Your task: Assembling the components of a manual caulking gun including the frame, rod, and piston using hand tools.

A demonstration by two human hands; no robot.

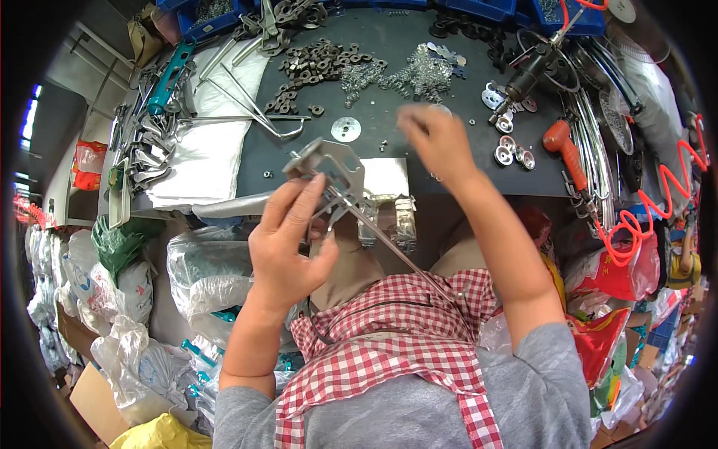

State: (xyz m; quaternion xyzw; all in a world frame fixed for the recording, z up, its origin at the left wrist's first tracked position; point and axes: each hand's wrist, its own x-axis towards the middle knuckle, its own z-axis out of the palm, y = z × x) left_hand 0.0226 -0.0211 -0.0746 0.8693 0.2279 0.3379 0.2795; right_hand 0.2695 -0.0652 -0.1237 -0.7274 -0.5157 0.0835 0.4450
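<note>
My left hand (288, 239) grips a metal bracket assembly (329, 168), a flat plate with a long thin rod (404, 258) that runs down toward my checked apron. My right hand (437, 138) is raised over the dark worktop (389, 97), blurred, with fingers pinched near a small shiny part; whether it holds anything is unclear. A round metal washer disc (345, 129) lies just beyond the bracket. Piles of dark nuts (318, 60) and shiny clips (419, 75) sit farther back.
A pneumatic tool (527, 75) with an orange coiled hose (643, 217) lies at the right, beside an orange-handled tool (565, 146) and several small discs (512, 150). Metal rods and levers (161, 127) crowd the left on white sheeting. Plastic bags (134, 299) fill the floor at left.
</note>
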